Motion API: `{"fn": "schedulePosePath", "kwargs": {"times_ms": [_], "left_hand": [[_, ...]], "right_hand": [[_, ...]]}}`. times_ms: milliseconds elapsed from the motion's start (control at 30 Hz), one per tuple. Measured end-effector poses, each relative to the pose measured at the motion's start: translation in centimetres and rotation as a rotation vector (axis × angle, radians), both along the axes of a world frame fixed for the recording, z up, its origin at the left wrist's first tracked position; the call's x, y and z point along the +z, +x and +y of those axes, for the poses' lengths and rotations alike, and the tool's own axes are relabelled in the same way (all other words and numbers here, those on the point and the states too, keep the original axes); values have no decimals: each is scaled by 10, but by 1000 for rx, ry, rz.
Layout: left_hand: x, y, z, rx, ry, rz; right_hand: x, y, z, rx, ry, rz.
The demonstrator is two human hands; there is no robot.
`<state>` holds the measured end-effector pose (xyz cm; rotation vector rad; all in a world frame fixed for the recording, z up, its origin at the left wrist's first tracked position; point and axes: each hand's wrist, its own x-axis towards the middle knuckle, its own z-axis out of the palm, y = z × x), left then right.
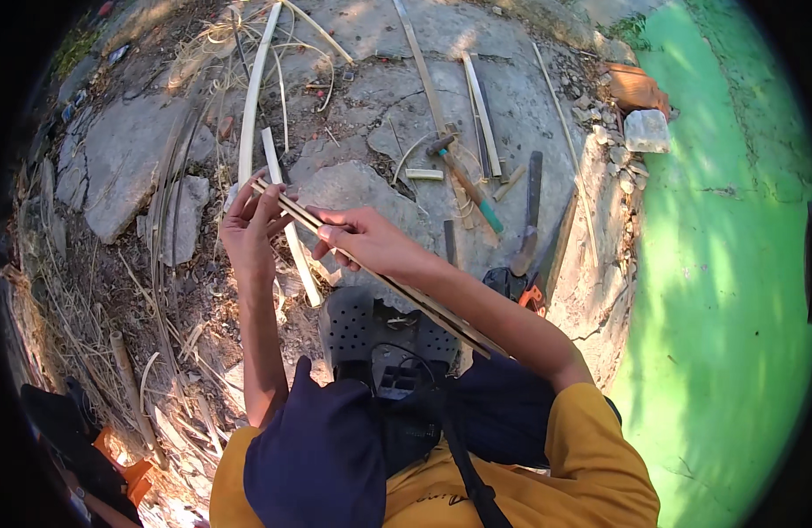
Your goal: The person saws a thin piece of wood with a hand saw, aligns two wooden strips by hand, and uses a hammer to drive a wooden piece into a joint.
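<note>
Both my hands hold a bundle of thin split-bamboo strips (299,212), which slants from upper left down past my right forearm toward my lap. My left hand (250,224) pinches the upper end between thumb and fingers. Farther along, my right hand (364,240) is closed round the strips, thumb on top. Behind my hands, a pale bamboo strip (293,242) lies on the ground, and a longer pale one (258,88) stretches away from me. A hammer (468,187) with a wood and teal handle rests on the concrete beyond my right hand.
A dark long-bladed knife (533,198) lies right of the hammer, near an orange-handled tool (533,297). More strips (482,114) are on the cracked concrete. Tangled shavings (221,44) lie far left. A green surface (714,264) borders the right side, beside loose stones (648,132).
</note>
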<state>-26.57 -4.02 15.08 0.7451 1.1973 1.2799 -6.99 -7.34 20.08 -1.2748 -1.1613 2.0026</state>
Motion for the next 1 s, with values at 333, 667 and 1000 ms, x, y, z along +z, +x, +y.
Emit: {"fn": "schedulePosePath", "kwargs": {"times_ms": [333, 667, 1000], "left_hand": [[-30, 10, 2, -23, -71, 52], [-69, 0, -2, 3, -145, 118], [-51, -16, 1, -338, 57, 432]], "right_hand": [[-28, 10, 5, -6, -73, 19], [-82, 1, 20, 148, -230, 89], [-42, 9, 7, 138, -492, 250]]}}
